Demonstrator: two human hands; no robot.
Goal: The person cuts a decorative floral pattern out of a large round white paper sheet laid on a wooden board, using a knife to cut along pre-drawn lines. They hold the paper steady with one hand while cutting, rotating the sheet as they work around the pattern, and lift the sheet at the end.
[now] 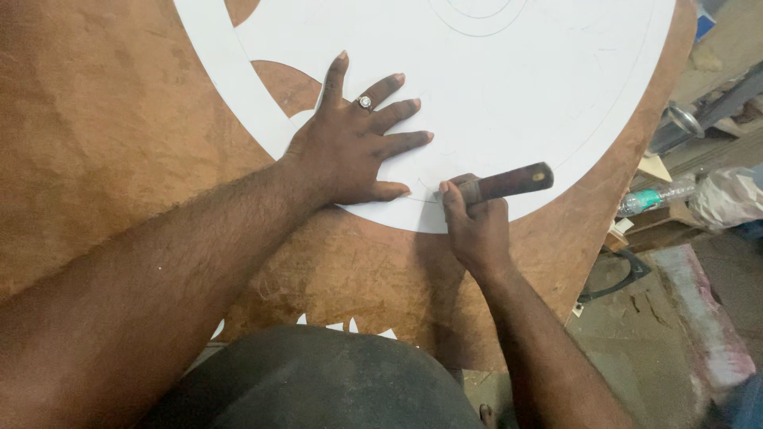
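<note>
At the near edge of the white round sheet [477, 95] on the brown board [119, 119], the right hand [477, 230] is closed around a wooden-handled tool [509, 183] whose long axis runs up-right, tip hidden just beside the thumb of the left hand [350, 151], which lies flat, fingers spread, holding nothing.

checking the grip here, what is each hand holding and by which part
The right hand grips a wooden-handled tool near its working end. The left hand holds nothing, lying flat on the white sheet.
</note>
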